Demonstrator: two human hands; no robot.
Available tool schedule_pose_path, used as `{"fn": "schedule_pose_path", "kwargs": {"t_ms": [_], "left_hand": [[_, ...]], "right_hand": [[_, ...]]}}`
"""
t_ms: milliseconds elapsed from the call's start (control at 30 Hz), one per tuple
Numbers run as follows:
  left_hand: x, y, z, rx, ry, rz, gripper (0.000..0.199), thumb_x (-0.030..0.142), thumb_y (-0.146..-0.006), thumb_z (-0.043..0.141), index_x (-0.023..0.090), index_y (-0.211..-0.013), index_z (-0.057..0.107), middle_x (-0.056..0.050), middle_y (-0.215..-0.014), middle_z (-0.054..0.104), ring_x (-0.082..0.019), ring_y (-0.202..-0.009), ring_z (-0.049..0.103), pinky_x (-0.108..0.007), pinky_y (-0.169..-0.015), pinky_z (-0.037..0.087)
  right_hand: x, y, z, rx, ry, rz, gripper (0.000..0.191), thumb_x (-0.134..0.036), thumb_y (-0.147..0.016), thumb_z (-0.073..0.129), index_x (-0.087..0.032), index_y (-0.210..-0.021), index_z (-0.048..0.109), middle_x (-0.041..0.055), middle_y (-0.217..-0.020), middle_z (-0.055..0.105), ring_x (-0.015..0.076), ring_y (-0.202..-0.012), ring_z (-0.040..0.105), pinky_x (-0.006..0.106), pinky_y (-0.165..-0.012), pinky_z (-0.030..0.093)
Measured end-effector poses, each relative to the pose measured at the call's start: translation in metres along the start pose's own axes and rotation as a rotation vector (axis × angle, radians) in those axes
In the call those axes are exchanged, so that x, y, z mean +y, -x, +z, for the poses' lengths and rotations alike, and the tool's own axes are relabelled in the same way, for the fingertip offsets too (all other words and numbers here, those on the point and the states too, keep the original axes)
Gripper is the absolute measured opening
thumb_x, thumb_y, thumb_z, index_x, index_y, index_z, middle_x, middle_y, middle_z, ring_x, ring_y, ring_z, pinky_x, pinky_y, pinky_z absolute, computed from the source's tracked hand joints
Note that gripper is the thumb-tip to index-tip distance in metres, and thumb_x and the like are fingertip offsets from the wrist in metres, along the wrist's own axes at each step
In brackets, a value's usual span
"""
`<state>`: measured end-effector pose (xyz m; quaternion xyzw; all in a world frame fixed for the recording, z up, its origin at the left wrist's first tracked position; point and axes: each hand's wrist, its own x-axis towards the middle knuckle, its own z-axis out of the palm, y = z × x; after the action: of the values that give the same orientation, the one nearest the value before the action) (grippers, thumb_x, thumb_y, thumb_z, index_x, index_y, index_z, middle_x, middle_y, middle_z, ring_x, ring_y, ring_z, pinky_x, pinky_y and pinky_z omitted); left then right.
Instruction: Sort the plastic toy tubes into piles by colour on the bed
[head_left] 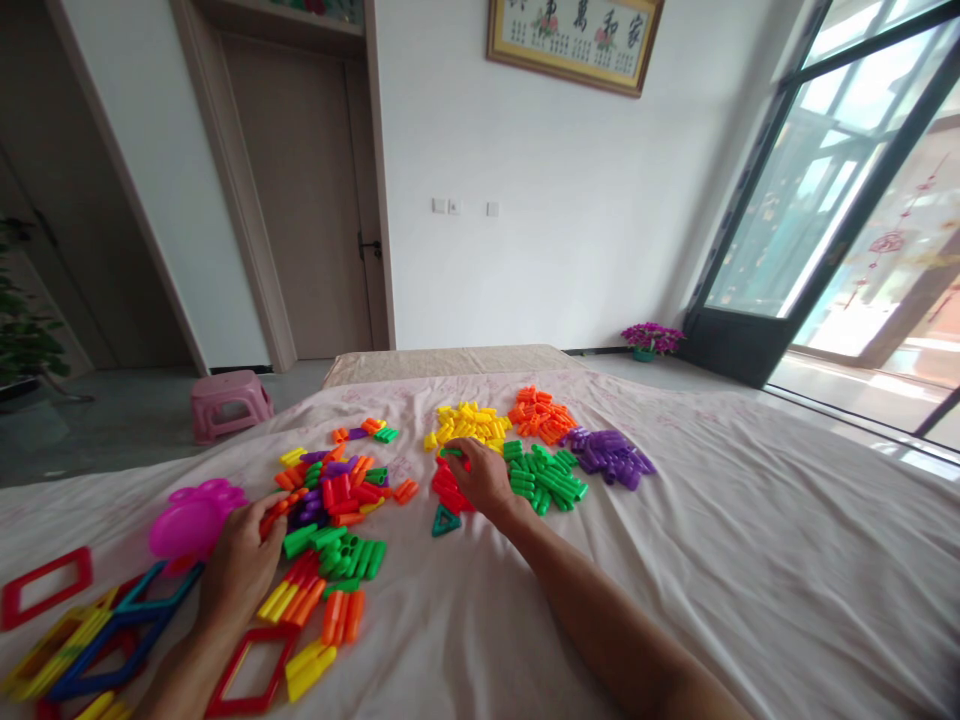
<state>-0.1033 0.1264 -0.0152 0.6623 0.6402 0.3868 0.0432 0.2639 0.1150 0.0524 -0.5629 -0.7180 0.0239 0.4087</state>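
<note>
Tubes [341, 492] of glossy plastic, wrinkly cloth [442, 630].

On the framed wall panel [576, 52], right to left, large characters 家和萬事; smaller writing illegible.

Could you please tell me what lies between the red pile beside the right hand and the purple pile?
The green pile lies between the red pile and the purple pile, as the head view shows.
</note>
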Motion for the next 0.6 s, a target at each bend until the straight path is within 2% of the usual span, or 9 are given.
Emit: {"fn": "schedule_pose_path", "kwargs": {"t_ms": [600], "left_hand": [[-0.0018, -0.0008, 0.0012, 0.008, -0.006, 0.024, 0.041, 0.039, -0.085, 0.044, 0.017, -0.115, 0.062, -0.012, -0.109, 0.066, -0.028, -0.105, 0.061, -0.042, -0.096, 0.047]], "right_hand": [[0.0022, 0.0043, 0.0034, -0.009, -0.041, -0.054, 0.018, -0.021, -0.088, 0.058, -0.025, -0.102, 0.068, -0.0003, -0.100, 0.073, 0.0162, -0.093, 0.067, 0.024, -0.081, 0.047]]}}
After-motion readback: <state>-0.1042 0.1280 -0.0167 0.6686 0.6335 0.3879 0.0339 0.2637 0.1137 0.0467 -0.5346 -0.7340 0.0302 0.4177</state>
